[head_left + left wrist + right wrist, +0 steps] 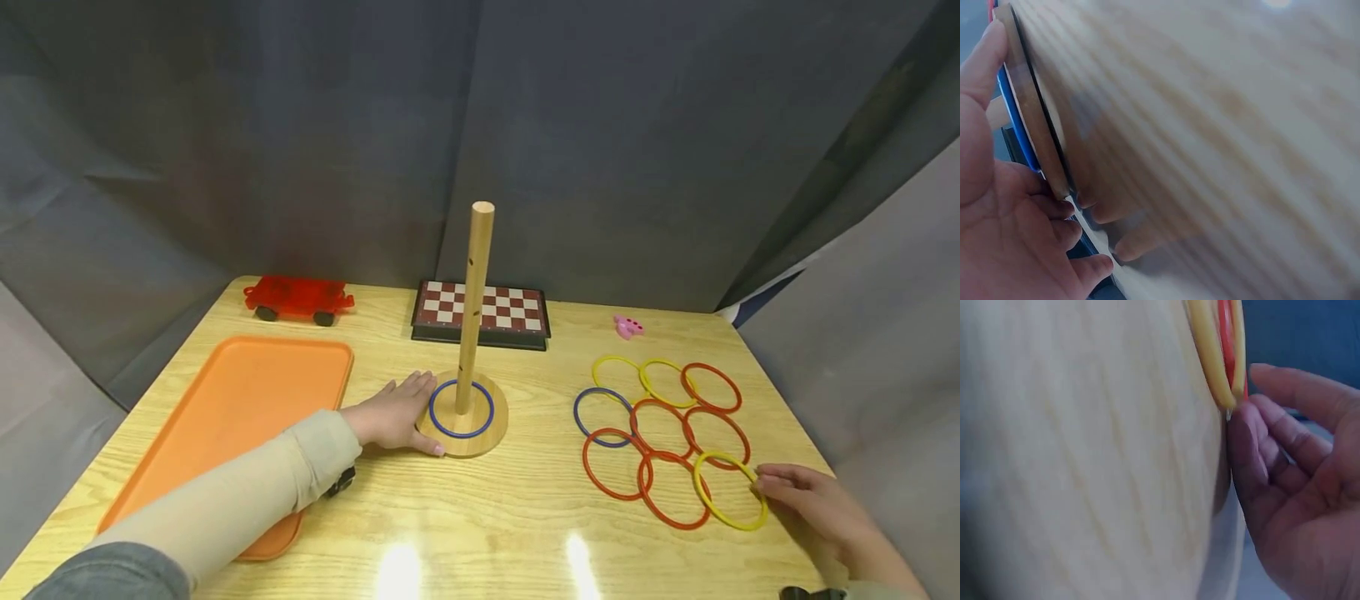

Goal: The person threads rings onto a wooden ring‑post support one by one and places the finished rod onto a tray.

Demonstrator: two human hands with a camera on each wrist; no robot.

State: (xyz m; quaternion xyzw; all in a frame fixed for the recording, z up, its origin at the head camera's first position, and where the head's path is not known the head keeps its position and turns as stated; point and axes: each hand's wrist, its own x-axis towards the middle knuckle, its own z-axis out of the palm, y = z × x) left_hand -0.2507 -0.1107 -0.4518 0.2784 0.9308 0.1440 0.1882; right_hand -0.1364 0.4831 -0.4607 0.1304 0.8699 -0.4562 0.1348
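A wooden peg stand (476, 308) has an upright pole on a round base (498, 421). A blue ring (462, 435) lies on that base around the pole. My left hand (393, 412) rests against the left side of the base, fingers spread and thumb at its front edge; in the left wrist view the fingertips lie along the base's rim. At the far right, my right hand (813, 500) pinches the outer edge of a yellow ring (738, 525), which overlaps red rings. In the right wrist view the thumb and fingers (1294, 387) meet at this ring's end.
Several red, yellow and blue rings (678, 525) lie overlapping on the table's right. An orange tray (255, 408) is under the left forearm. Along the back are a red toy wagon (300, 297), a checkered board (517, 310) and a small pink toy (627, 326).
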